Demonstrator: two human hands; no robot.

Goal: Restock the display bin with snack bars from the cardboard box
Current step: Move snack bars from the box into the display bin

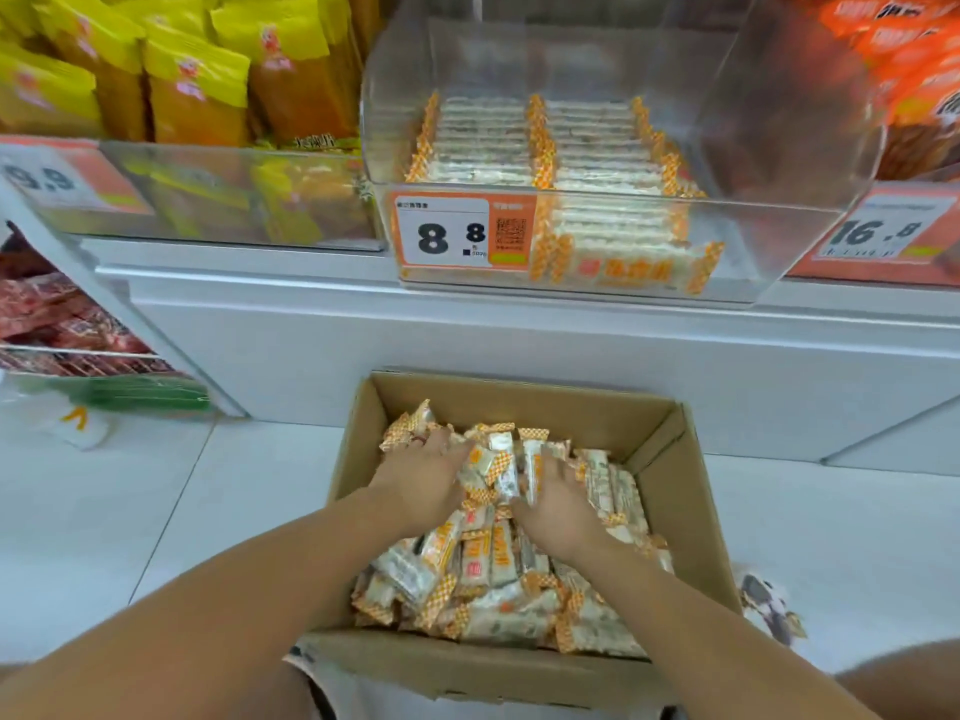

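Head view: both hands, left (423,478) and right (558,504), clutching upright, jumbled snack bars (501,472) inside cardboard box (691,491).

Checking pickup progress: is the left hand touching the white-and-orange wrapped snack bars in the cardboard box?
Touching. The head view shows the left hand pressed on the snack bars.

Head view — forward, down, close above box (691,511)
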